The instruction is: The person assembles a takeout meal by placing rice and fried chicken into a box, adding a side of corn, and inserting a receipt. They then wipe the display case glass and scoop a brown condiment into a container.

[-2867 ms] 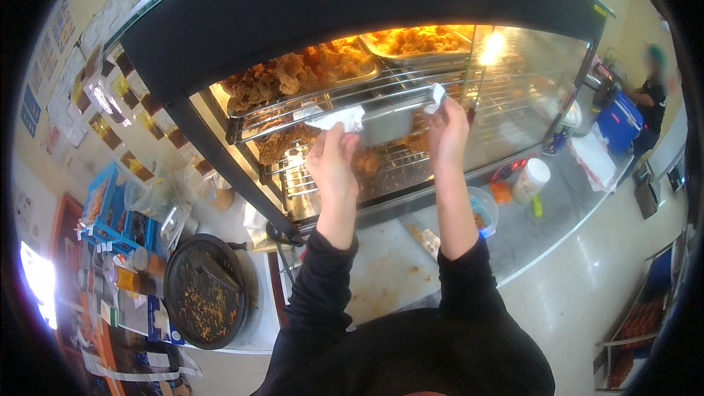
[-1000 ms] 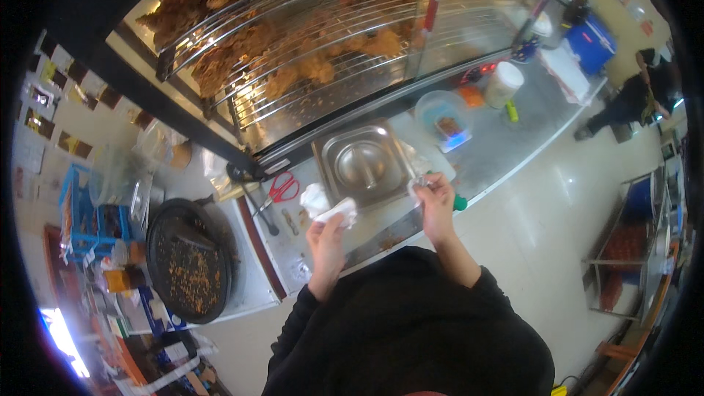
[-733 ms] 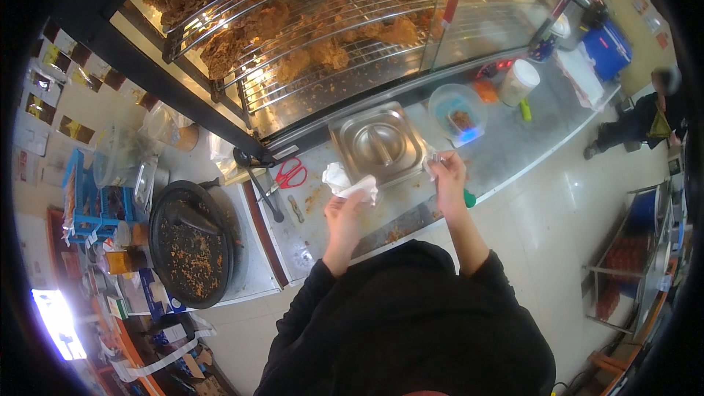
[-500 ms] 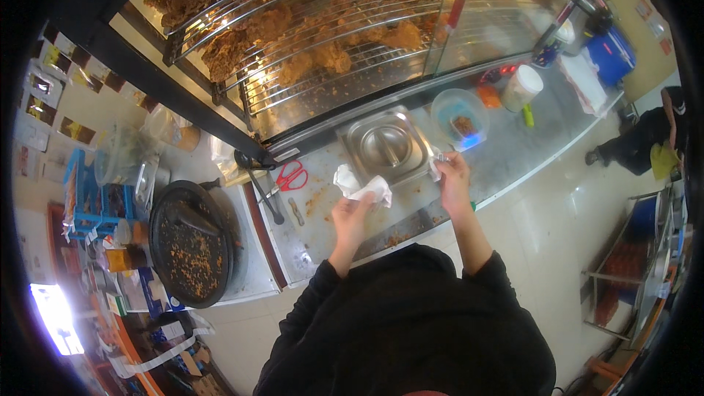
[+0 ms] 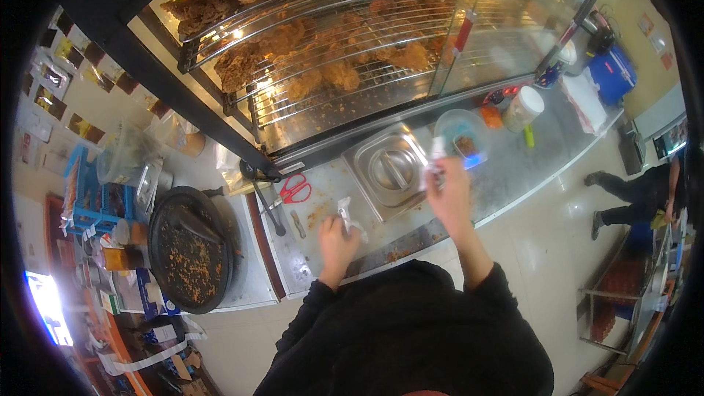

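Observation:
My left hand (image 5: 339, 246) is closed low over the counter, with a crumpled white tissue (image 5: 347, 214) sticking out above its fingers. Just right of the lidded steel pan (image 5: 390, 167), my right hand (image 5: 450, 192) is raised with its fingers pinched together. A small white piece (image 5: 438, 148) pokes out of that pinch, too blurred to name. Behind it stands a clear plastic tub (image 5: 460, 128) with some brown food inside. Red-handled scissors (image 5: 296, 189) and black tongs (image 5: 270, 209) lie to the left of the pan.
A heated glass cabinet with fried chicken (image 5: 341, 73) on wire racks rises behind the counter. At left sits a round black tray (image 5: 192, 271) with crumbs. A white-lidded jar (image 5: 523, 108) and a blue box (image 5: 612, 73) stand farther right. Another person (image 5: 636, 194) is at the far right.
My left hand has drawn down and left with the tissue, which now shows less. My right hand has shifted slightly up and turned. The other person's legs have moved apart.

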A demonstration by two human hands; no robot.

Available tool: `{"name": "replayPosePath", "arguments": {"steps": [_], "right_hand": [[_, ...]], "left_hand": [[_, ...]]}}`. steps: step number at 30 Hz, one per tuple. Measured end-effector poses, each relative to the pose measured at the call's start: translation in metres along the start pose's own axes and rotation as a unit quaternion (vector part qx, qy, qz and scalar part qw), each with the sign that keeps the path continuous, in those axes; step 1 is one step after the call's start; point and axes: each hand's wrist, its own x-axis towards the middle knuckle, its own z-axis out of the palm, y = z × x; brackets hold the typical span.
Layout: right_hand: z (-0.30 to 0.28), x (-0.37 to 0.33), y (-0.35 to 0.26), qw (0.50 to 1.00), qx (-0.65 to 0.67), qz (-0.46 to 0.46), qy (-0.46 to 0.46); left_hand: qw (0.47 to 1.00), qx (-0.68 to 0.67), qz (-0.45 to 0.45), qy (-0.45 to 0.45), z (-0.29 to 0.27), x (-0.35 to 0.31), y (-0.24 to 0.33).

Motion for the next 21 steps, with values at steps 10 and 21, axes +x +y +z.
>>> {"name": "replayPosePath", "arguments": {"steps": [10, 21], "right_hand": [[0.058, 0.034, -0.030, 0.939, -0.093, 0.030, -0.330], [0.071, 0.041, -0.024, 0.948, -0.137, -0.009, -0.286]], "left_hand": [[0.995, -0.086, -0.048, -0.001, -0.031, 0.014, -0.001], [0.985, -0.159, -0.069, 0.010, -0.040, 0.015, -0.006]]}}
